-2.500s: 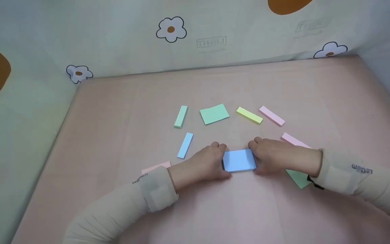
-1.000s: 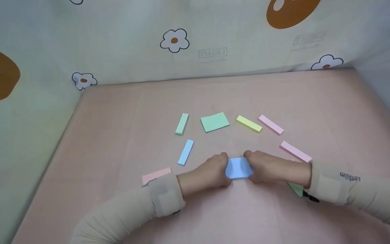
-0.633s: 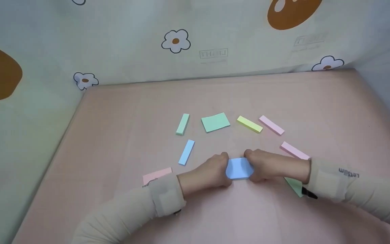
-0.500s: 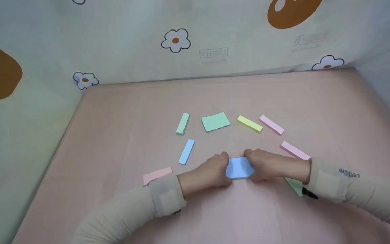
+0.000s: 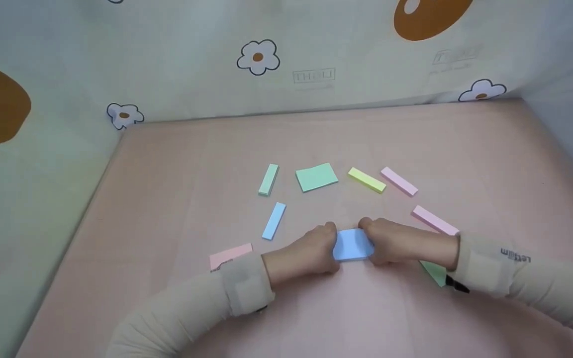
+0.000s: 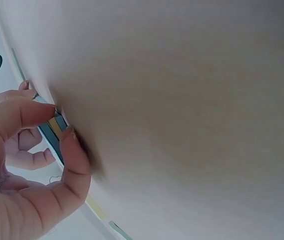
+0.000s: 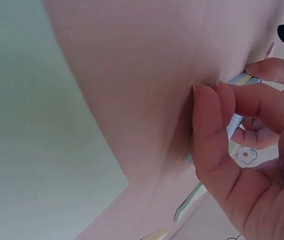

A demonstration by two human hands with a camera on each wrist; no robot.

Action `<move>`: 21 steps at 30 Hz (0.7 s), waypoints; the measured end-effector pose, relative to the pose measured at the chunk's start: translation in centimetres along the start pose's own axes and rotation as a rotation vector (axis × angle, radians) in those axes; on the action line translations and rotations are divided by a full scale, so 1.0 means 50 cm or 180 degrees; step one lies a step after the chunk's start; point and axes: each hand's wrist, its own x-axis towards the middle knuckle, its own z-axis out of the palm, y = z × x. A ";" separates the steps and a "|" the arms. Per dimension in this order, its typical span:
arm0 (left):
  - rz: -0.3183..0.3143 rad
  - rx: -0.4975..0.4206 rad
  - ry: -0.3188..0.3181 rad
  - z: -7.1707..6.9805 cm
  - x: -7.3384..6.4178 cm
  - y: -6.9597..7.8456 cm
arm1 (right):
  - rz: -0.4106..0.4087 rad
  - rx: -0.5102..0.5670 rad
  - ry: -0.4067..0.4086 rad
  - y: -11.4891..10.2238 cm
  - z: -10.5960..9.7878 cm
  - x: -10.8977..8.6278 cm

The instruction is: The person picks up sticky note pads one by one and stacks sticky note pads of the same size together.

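I see the blue pad [image 5: 353, 244] right of lower centre, pinched at its ends between my left hand [image 5: 309, 252] and right hand [image 5: 397, 241]; above it, nearer mid-frame, a green pad [image 5: 316, 177] lies on the table [image 5: 177, 184].

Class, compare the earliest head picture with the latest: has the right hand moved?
Yes. Judged against the yellow strip on the table, the right hand, gripping the blue-topped stack, has shifted slightly left, toward the left hand.
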 end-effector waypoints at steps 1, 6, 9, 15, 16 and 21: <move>0.0020 0.0000 -0.0002 -0.001 0.000 0.000 | -0.0012 -0.0002 0.0013 0.001 -0.001 0.000; 0.0093 -0.0010 0.0003 -0.005 -0.004 -0.001 | -0.0104 0.0019 0.0081 0.006 0.000 -0.001; 0.0096 -0.0029 0.0006 -0.005 -0.006 -0.003 | -0.0098 0.0061 0.0078 0.007 0.002 -0.001; 0.0080 -0.0106 -0.0001 -0.006 -0.007 -0.005 | -0.0068 0.0129 0.0106 0.007 0.004 -0.003; 0.0077 -0.0118 -0.0004 -0.007 -0.007 -0.005 | -0.0064 0.0138 0.0108 0.007 0.004 -0.003; 0.0088 -0.0135 -0.0003 -0.009 -0.008 -0.005 | -0.0068 0.0113 0.0122 0.005 0.005 -0.005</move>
